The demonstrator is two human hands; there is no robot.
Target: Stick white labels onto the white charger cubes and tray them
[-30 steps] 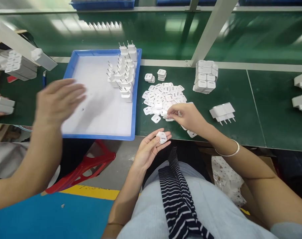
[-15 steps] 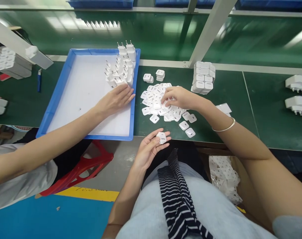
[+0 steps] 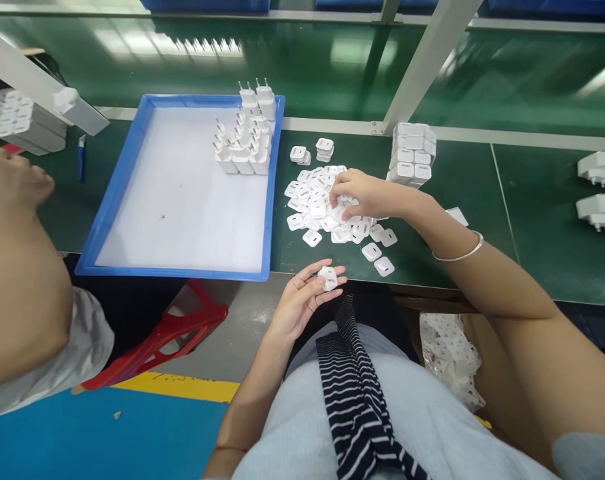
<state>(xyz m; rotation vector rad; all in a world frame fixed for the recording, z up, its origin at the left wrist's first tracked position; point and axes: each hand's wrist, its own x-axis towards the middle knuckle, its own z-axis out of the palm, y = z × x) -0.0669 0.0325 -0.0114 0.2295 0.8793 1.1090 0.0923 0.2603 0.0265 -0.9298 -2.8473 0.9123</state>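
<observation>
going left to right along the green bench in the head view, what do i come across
White stack at far left, blue-handled knife, white plugs in the blue tray, pile of white caps, upright white stack, partly hidden white piece, two white pieces at the right edge

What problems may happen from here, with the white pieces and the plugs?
The stack of white pieces in the left-hand grip is held off the table's front edge, so a slip might drop it.

The right-hand grip is at the loose pile; a sweep could push the nearest pieces over that edge.

The plugs stand pins-up in the blue tray; a bump may topple some.
</observation>
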